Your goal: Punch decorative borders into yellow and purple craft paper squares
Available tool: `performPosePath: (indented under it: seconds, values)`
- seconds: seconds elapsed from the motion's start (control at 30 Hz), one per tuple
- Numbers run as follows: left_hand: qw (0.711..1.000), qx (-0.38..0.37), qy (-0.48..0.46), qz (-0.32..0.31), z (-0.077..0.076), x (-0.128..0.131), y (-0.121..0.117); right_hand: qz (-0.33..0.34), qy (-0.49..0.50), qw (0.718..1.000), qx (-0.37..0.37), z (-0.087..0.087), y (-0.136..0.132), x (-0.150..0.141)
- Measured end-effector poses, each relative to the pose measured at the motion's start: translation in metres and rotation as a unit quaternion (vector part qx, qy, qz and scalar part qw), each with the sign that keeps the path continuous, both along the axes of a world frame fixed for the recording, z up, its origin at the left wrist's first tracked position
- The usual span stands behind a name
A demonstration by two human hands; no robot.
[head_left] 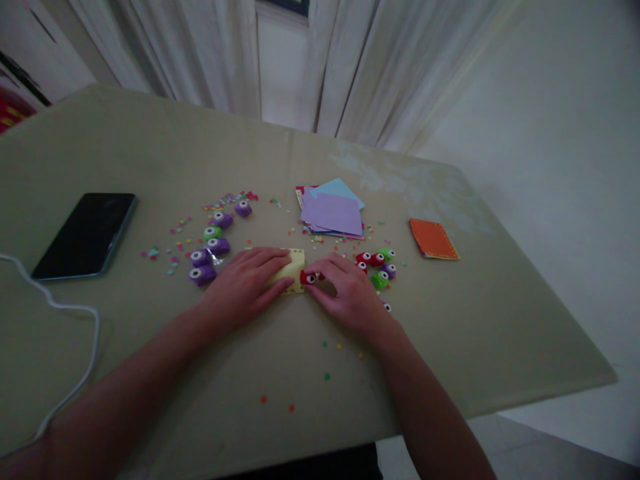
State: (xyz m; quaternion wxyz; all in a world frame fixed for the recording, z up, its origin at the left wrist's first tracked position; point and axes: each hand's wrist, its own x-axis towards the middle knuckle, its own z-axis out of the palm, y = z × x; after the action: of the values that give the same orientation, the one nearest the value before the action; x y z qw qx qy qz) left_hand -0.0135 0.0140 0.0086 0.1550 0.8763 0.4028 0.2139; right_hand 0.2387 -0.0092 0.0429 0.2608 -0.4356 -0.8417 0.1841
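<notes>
A pale yellow card (298,261) with a stitched-looking border lies in front of me. My left hand (250,277) rests across it with fingers stretched out, covering much of its left part. At the card's right edge, my right hand (345,287) pinches a small red one-eyed figure (309,277) between thumb and fingers. Right of that hand sits a cluster of similar red, green and purple figures (380,280), partly hidden behind it. More one-eyed figures, mostly purple (218,247) with one green (213,233), form a curved row beyond my left hand.
A stack of coloured paper cards (332,212) lies farther back, with an orange stitched square (434,239) to its right. Confetti-like bits (235,198) are scattered about the table (475,320). At left are a dark tablet (85,235) and a white cable (75,306).
</notes>
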Motion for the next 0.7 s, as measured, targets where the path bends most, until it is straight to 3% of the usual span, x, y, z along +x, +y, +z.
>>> performPosePath:
  seconds: [0.47, 0.7]
  values:
    - [1.000, -0.005, 0.007, 0.021, -0.0027, -0.0006, 0.0000, 0.012, -0.025, 1.000, -0.012, -0.0021, 0.0007, 0.0008]
    - [0.999, 0.004, 0.034, 0.017, -0.0036, -0.0009, -0.0015, 0.031, -0.021, 0.998, -0.052, -0.0012, 0.0015, 0.0045]
